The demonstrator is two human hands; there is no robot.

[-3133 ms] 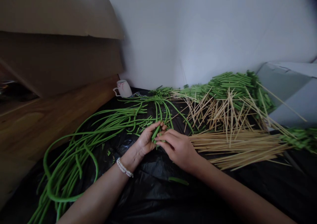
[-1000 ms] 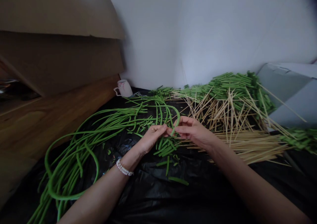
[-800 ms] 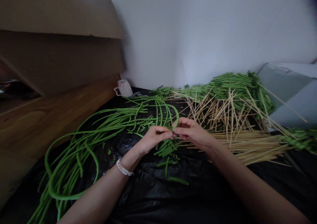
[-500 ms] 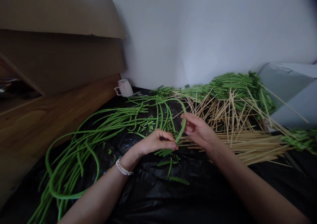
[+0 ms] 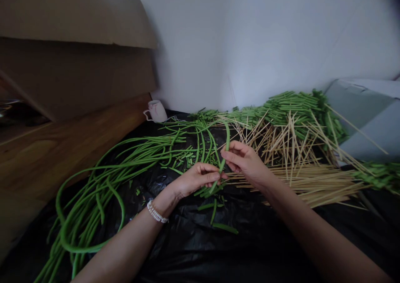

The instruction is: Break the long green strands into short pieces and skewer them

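Note:
A green long bean (image 5: 227,135) runs between my two hands, its far part curving up and away. My left hand (image 5: 198,179), with a beaded bracelet at the wrist, pinches the bean near its lower end. Just above, my right hand (image 5: 246,161) pinches the same bean between thumb and fingers. Under and in front of my hands lie short cut bean pieces (image 5: 225,228) on black plastic sheeting (image 5: 187,245). A large bundle of long beans (image 5: 90,199) is spread out at the left.
Many thin wooden skewers (image 5: 309,183) lie in a heap at the right. Behind them are piled cut beans (image 5: 290,106). A mug (image 5: 157,111) stands by the wall, near a cardboard box (image 5: 93,66). A pale box (image 5: 365,116) stands at the far right.
My right hand has moved slightly left and closer to my left hand. The bean's curve has straightened and swung left, and its lower end now shows below my left fingers.

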